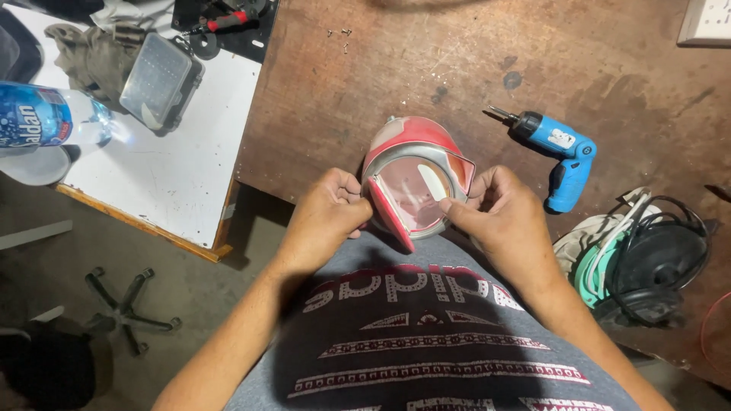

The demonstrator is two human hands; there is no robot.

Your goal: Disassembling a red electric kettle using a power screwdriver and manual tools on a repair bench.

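A red electric kettle (411, 137) with a shiny metal rim lies tipped toward me at the near edge of a brown wooden bench (426, 53). Its open mouth faces the camera and its red lid hangs open on the left. My left hand (324, 217) grips the kettle's left side by the lid hinge. My right hand (499, 213) holds the right rim, with thumb and fingers pinching the edge near the spout.
A blue cordless screwdriver (560, 148) lies on the bench to the right. A black round base with coiled cords (647, 266) sits at the right edge. On a white table (183, 167) at left are a clear plastic case (160, 80), a water bottle (46, 114) and cloth. A chair base (126, 308) stands on the floor.
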